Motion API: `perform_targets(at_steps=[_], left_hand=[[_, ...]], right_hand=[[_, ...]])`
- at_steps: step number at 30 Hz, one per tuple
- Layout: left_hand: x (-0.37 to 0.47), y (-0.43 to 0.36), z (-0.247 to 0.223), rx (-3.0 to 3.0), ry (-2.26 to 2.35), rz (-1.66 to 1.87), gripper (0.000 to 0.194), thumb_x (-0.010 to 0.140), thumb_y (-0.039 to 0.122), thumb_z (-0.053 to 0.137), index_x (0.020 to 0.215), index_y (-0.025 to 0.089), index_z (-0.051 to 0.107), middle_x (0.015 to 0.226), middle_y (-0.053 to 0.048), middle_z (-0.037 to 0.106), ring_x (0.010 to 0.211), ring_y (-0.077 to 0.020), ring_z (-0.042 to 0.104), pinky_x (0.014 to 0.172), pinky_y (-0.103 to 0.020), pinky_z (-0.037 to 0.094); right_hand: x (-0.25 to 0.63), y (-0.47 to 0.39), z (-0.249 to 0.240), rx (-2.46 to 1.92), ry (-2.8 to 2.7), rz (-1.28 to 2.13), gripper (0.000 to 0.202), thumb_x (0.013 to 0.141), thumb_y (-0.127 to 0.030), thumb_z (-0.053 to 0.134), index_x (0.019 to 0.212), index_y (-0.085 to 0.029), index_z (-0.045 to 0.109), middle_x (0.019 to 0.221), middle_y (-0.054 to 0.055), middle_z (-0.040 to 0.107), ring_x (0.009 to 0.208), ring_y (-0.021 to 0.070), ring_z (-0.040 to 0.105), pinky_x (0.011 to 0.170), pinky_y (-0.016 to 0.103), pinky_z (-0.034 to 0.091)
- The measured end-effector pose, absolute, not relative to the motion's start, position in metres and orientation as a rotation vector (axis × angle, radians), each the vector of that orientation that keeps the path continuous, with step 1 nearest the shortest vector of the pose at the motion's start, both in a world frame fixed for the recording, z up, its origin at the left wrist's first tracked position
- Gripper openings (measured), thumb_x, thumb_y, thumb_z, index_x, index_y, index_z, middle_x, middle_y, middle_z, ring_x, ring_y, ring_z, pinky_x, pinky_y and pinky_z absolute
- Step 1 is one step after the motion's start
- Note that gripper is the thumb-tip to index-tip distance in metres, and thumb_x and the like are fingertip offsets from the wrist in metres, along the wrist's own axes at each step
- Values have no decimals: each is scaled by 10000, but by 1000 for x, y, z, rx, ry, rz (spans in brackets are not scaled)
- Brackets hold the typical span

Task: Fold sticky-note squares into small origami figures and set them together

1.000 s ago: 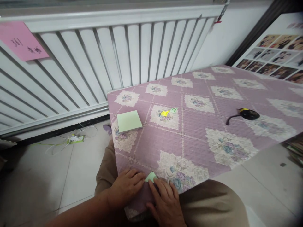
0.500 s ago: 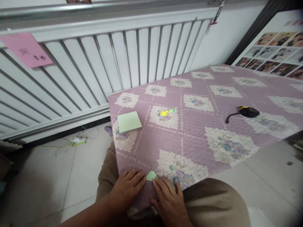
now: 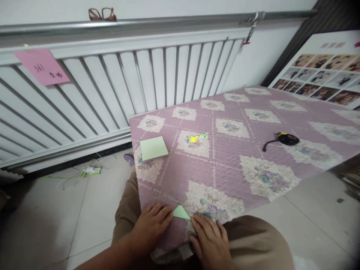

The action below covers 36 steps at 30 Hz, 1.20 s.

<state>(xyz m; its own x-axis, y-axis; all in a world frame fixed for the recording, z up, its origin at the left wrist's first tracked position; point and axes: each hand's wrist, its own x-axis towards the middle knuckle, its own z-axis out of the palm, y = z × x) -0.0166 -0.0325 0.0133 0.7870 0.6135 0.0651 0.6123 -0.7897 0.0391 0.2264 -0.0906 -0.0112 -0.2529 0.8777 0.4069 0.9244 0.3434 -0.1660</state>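
Note:
A small green sheet of paper [image 3: 181,212], folded into a triangle, lies flat near the front corner of the table. My left hand [image 3: 153,225] rests flat at its left corner, fingertips against the paper and thumb hidden. At the right corner, the fingertips of my right hand [image 3: 209,236] touch the table and the paper's tip, with the thumb held apart. Neither hand grips anything visibly. Further back sits a pad of pale green square paper [image 3: 153,148]. Two tiny folded paper pieces, a yellow one [image 3: 194,139] and a green one [image 3: 203,135], lie beyond.
A purple flowered cloth covers the table [image 3: 194,165]. On its right lies a black object with a bent stem [image 3: 288,139]. Behind stands a white radiator [image 3: 157,75] bearing a pink note [image 3: 42,67]. Glasses [image 3: 102,14] sit above the pipe. A power strip [image 3: 92,171] lies on the floor.
My right hand has slid right along the folded edge, so more of the green triangle shows. My left hand stays at its corner. The view has tilted up slightly.

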Motion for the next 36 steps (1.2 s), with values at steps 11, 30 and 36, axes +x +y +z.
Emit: perform_targets(at_steps=[11,30,36], left_hand=[[-11,-36,8,2790,1140,277,326,918,183,495,1233,255,541,1262,-34,576,1110,-242,493,916,-384,398],[35,-25,33,2122,1560,248,123,811,238,540,923,227,589,992,-18,594,993,-226,496,896,-374,324],[32,-29,28,2173,1477,310,118,819,169,513,891,213,595,936,-17,622,928,-216,527,845,-371,339]], right_hand=[[191,-58,2,-1816,-1909,174,28,840,-293,608,837,-267,617,820,7,627,838,233,557,836,407,322],[185,-64,5,-1793,-1849,227,49,811,-249,591,771,-250,563,804,-6,616,841,224,548,872,415,306],[189,-73,2,-1675,-1888,330,67,834,-207,535,787,-255,539,857,-14,640,912,215,563,977,475,235]])
